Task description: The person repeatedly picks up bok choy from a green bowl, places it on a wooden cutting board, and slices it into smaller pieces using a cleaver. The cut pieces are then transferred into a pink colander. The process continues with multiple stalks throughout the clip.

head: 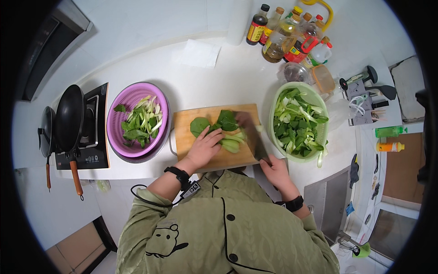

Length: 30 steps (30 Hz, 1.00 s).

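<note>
My left hand (204, 149) presses down on a leafy green vegetable, its fingers over the stems. The vegetable (232, 144) lies on a wooden cutting board (184, 144), pale stems to the right and dark leaves behind. In my right hand (276, 170) is the handle of a kitchen knife; its broad blade (255, 140), blurred, stands over the board's right part beside the stems. Left of the board, a purple plastic colander (114, 137) in a metal bowl holds cut greens. To the right, a light green basket (271, 133) is filled with more leafy greens.
A black wok (70, 116) and a lidded pan (47, 132) stand by the cooktop (97, 150) at far left. Sauce and oil bottles (257, 27) crowd the back right, near plastic containers (323, 78) and a utensil holder (359, 99). A white paper sheet (202, 53) lies behind the board; a sink (325, 198) is at right.
</note>
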Available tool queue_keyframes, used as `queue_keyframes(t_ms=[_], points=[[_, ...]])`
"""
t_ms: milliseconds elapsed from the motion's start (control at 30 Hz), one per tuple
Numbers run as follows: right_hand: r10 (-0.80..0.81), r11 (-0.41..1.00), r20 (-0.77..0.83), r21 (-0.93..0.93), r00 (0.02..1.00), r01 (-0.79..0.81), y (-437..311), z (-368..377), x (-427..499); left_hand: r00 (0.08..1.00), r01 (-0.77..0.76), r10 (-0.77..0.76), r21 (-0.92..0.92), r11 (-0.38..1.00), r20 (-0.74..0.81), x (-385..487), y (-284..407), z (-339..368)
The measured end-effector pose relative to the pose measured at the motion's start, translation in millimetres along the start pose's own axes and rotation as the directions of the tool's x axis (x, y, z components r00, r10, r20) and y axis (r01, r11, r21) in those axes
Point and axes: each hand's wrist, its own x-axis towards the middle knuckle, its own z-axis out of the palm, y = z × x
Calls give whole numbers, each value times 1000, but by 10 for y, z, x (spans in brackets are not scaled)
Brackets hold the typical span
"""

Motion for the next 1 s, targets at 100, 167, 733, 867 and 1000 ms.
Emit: queue_keyframes(t_ms=[100, 167, 733, 867, 1000], points=[[-107, 946, 93, -296, 990, 130, -2, 125, 29, 987, 99, -109, -83, 992, -123, -124, -24, 6], [-112, 921, 131, -359, 985, 153, -5, 186, 61, 986, 148, -152, -67, 987, -64, -238, -48, -33], [-59, 922, 110, -375, 992, 97, -18, 137, 37, 992, 79, -80, -22, 997, -100, -103, 235, -103], [-5, 887, 166, -454, 986, 81, -64, 191, 111, 996, 85, -85, 8, 996, 1, -99, 184, -31], [-11, 892, 147, -447, 989, 76, -41, 187, 221, 991, 133, -133, -55, 990, 7, -194, 153, -7]])
